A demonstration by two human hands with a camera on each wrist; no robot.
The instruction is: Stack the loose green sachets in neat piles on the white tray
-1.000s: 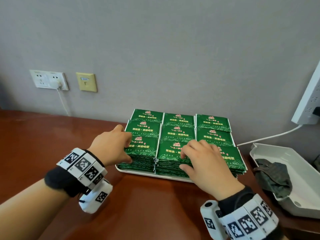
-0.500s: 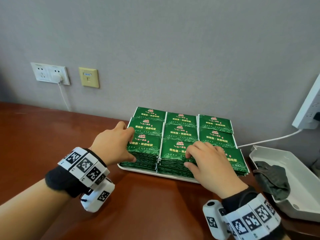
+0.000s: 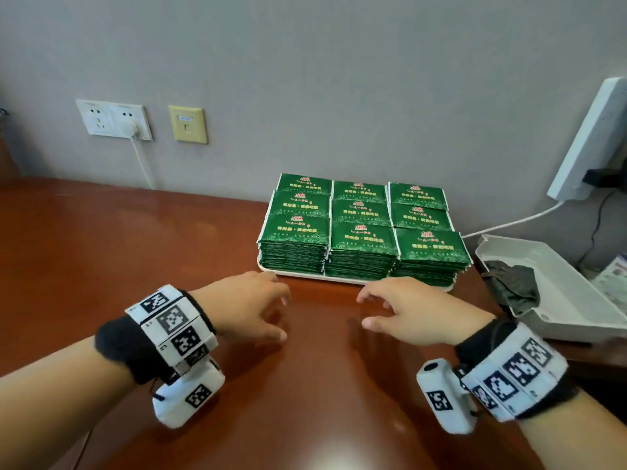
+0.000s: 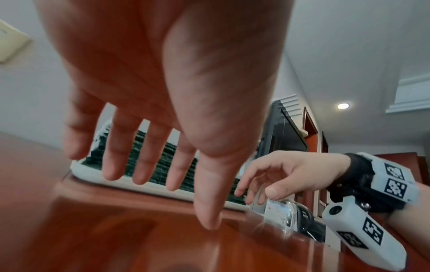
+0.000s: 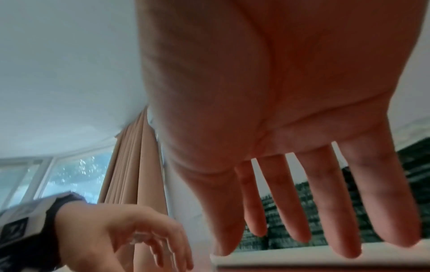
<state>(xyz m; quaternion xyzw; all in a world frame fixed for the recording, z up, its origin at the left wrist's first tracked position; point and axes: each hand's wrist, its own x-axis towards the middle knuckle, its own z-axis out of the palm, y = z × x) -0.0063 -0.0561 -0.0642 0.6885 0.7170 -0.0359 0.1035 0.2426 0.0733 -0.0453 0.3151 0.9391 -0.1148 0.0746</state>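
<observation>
The left hand and the right hand are hovering over the wooden table, fingers spread and relaxed, holding nothing, just short of the white tray. The green sachets are sitting on that tray in nine tight piles, three by three, probably packed edge to edge so that neighbouring stacks are bracing each other upright.
</observation>
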